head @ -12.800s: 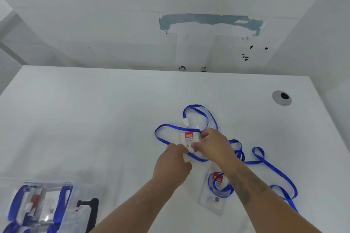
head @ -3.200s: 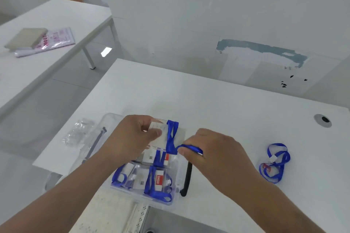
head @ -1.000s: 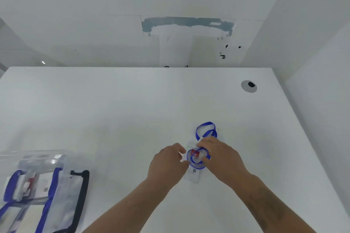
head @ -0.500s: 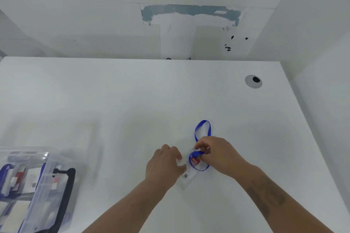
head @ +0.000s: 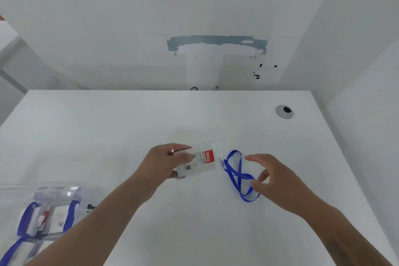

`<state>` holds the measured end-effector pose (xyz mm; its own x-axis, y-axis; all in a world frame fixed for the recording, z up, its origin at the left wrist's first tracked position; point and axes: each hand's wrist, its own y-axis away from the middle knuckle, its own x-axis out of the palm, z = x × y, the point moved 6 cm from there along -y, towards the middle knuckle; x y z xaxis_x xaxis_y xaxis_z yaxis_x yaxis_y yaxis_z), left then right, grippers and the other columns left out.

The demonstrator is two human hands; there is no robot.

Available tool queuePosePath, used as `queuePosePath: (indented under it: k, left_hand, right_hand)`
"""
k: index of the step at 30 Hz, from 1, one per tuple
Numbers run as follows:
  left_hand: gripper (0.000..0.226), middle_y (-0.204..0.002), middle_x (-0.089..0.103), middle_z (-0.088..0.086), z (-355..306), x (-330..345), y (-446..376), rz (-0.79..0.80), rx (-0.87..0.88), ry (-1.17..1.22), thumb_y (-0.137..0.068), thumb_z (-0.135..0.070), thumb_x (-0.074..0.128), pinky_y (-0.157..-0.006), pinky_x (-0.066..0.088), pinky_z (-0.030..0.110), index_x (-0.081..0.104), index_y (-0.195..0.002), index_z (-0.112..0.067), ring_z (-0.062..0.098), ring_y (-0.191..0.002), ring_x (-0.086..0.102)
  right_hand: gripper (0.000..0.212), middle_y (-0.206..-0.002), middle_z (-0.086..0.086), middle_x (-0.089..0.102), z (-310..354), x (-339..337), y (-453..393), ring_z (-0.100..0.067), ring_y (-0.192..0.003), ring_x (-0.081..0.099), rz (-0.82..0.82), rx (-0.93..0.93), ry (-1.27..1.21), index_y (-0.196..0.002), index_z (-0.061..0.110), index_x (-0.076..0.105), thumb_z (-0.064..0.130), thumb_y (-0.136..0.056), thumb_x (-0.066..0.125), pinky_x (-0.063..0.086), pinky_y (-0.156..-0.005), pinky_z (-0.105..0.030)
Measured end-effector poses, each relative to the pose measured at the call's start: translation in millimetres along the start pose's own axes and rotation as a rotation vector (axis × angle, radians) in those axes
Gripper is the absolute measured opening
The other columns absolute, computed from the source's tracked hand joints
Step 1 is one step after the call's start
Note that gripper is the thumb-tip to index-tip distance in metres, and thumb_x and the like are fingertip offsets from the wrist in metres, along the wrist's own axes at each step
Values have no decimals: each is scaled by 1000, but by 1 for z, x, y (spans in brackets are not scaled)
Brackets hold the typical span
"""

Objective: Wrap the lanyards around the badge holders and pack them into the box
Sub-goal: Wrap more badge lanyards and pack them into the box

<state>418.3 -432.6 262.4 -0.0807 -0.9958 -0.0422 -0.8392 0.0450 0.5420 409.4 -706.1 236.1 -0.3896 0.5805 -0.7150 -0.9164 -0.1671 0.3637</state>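
The box (head: 41,211), clear plastic, sits at the table's (head: 108,136) near-left corner and holds several holders wrapped in blue lanyards. Mid-table, the left hand (head: 164,164) pinches a clear holder (head: 199,161) by its left end. Its lanyard (head: 238,176) trails right in crossed loops, where the right hand (head: 276,181), fingers spread and loosely curved, touches it.

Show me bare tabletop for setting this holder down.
Bare white table runs from the left hand to the far edge, and near, between both forearms. Crowded: blue lanyard by the right hand, clear plastic box near-left.
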Motion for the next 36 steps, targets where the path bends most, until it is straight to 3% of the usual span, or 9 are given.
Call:
queuePosePath:
  k: [4,8,12,17,20,24,30,33,36]
  left_hand:
    - [19,-102,76,10,-20,4,15,94,-1,87,-87,-5,68,-78,60,36,75,-104,-10,21,-87,73]
    - [24,-110,74,13,-31,8,29,172,9,243,-88,-8,67,-93,56,43,73,-112,-9,28,-101,71]
    - [18,-100,77,10,-40,-4,34,12,90,299,-89,-8,67,-85,59,40,75,-105,-9,30,-96,72]
    - [20,-80,75,-12,-48,-30,43,-220,308,-250,-88,-12,67,-64,56,19,75,-84,-30,5,-76,68]
    - [16,-76,73,-13,-44,-39,52,-107,302,-473,-86,-18,66,-61,51,21,76,-83,-30,5,-65,63]
    - [10,-77,71,-19,-41,-53,73,149,181,-602,-90,-25,68,-61,50,12,75,-96,-28,-3,-68,64]
    - [24,-108,74,14,-45,-88,95,231,90,116,-88,-9,67,-83,59,35,71,-111,-6,27,-97,71]
    - [18,-106,75,14,-32,-115,93,-11,55,287,-89,-8,68,-89,58,42,73,-106,-7,30,-99,72]
    - [8,-93,77,6,-17,-141,95,-238,63,107,-90,-12,68,-83,60,39,74,-91,-18,24,-91,72]
  right_hand:
    - [45,-129,35,42,64,-4,-4,7,-114,45,-135,-226,-70,-126,53,44,34,-91,63,44,-90,-18]
    - [13,-87,9,67,104,15,1,-9,-75,61,-38,-158,-318,-105,37,64,33,-97,54,49,-72,-20]
    - [19,-80,20,68,135,43,16,1,-76,62,87,-144,-269,-97,33,63,34,-101,45,52,-78,-25]
    - [25,-80,10,64,179,31,37,-4,-70,58,69,-253,138,-88,32,57,48,-98,42,46,-65,-23]
    - [18,-74,12,62,200,1,35,-6,-68,54,-48,-317,228,-88,32,64,45,-92,52,41,-63,-22]
    - [3,-75,18,69,204,-13,18,0,-67,60,18,-271,-114,-82,31,72,34,-84,71,45,-63,-17]
    - [45,-44,5,56,199,44,17,-13,-47,50,49,2,-585,-46,22,67,4,-86,58,41,-50,-19]
    - [34,-54,9,49,221,91,44,-8,-55,43,106,-93,-471,-76,28,70,25,-100,46,35,-56,-18]
    - [28,-68,27,56,250,114,73,-3,-66,53,142,-245,-189,-107,31,63,39,-103,36,40,-64,-16]
